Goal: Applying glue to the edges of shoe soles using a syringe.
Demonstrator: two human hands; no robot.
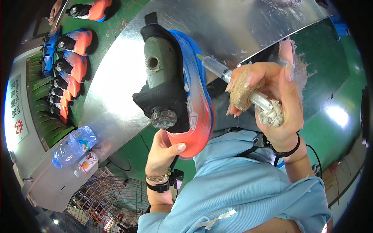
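Note:
My left hand grips the toe of an orange and blue sports shoe from below, thumb on its upper. A green shoe last with a round hole fills the shoe's black collar, and a clear round dial sits on the black tongue. To the right, my right hand is closed around a clear syringe, its yellowish tip towards the shoe but apart from it. The same hand holds a rough tan lump in its fingers and a crumpled whitish wad against the palm.
A shiny metal sheet lies beyond the shoe on a green surface. Several similar shoes line the left side. Two plastic bottles rest near a wire-caged fan. Another person's hand shows at the far left.

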